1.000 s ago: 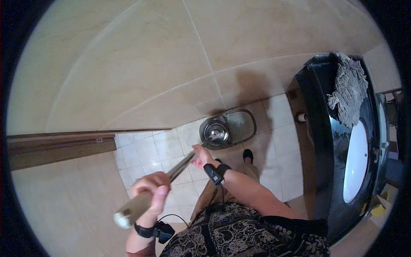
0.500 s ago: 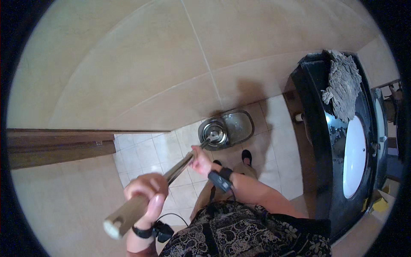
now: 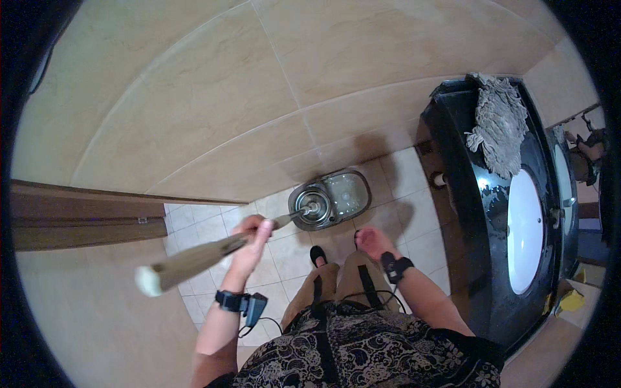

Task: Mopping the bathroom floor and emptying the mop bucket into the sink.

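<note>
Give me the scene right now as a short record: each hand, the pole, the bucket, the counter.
Left hand: fingers closed around the pole
Right hand: off the pole, nothing visible in it, in front of the right leg
Pole: tilted, pale-capped end at left, far end toward the round metal basket; contact there unclear
Bucket: on the tiled floor, beside the wall
Counter: black, with a grey mop head beside the white basin

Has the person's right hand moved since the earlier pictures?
Yes. The right hand has come off the pole and shifted rightward, ending up nearer the black counter than before.
</note>
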`<state>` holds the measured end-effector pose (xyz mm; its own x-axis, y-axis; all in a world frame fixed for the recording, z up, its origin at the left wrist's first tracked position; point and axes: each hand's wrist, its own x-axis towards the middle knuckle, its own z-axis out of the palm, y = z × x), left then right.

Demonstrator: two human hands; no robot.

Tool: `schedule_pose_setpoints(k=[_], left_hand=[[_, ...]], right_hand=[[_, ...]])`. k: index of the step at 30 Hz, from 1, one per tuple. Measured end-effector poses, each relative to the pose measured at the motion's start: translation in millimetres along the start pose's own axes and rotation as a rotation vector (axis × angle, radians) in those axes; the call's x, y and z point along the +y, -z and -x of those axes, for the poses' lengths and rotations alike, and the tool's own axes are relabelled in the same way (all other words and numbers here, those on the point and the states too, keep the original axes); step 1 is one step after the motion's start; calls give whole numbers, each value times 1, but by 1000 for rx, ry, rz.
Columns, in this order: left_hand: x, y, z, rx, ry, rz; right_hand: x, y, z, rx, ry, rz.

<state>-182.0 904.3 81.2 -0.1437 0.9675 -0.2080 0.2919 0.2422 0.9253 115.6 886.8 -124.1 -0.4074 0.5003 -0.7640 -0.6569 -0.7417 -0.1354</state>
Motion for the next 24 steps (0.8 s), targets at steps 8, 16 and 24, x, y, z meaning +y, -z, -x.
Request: schedule_pose_setpoints(k=[8,16,24], left_hand=[[164,88,36,222,-605,354],[241,193,134,633,-874,200],[236,253,198,747,-914,283]], right_hand=[[-53,87,68,373,215,-172],[-60,97,77,366,148,-216],[-63,91,68,400,138,7]])
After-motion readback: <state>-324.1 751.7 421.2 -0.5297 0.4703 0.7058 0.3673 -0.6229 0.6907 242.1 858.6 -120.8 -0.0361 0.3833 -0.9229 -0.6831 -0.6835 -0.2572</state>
